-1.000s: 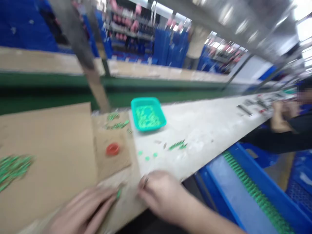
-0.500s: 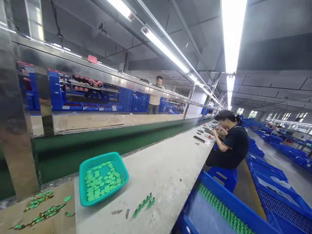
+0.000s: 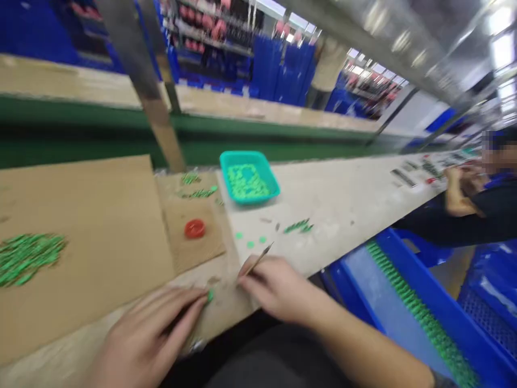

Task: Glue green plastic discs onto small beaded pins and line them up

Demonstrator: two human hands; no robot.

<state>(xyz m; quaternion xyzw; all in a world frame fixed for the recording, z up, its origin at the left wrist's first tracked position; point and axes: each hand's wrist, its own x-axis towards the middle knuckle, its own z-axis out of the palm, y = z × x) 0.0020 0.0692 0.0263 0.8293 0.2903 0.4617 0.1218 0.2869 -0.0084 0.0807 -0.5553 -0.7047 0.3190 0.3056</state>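
My left hand point(image 3: 149, 328) is at the bench's front edge. Its thumb and fingertips pinch a small green piece point(image 3: 210, 295), mostly covered by the fingers. To its right, my right hand point(image 3: 278, 285) grips a thin paintbrush point(image 3: 258, 260), its dark tip pointing up and to the right. Just beyond the brush lie several flat green discs point(image 3: 250, 244). A round red dish point(image 3: 194, 228) sits on a cardboard piece ahead of my hands. The view is blurred by motion.
A teal basket point(image 3: 256, 200) holds many green discs. Small green pieces point(image 3: 298, 225) stand in rows on the bench. At left, a green pile point(image 3: 30, 258) lies on cardboard point(image 3: 100, 215). A blue crate point(image 3: 446, 310) is at lower right. A co-worker point(image 3: 456, 226) sits farther right.
The view has swung down and left. Both my hands have come into sight, the left with a green piece and the right with a paintbrush. The basket now appears farther right and higher.
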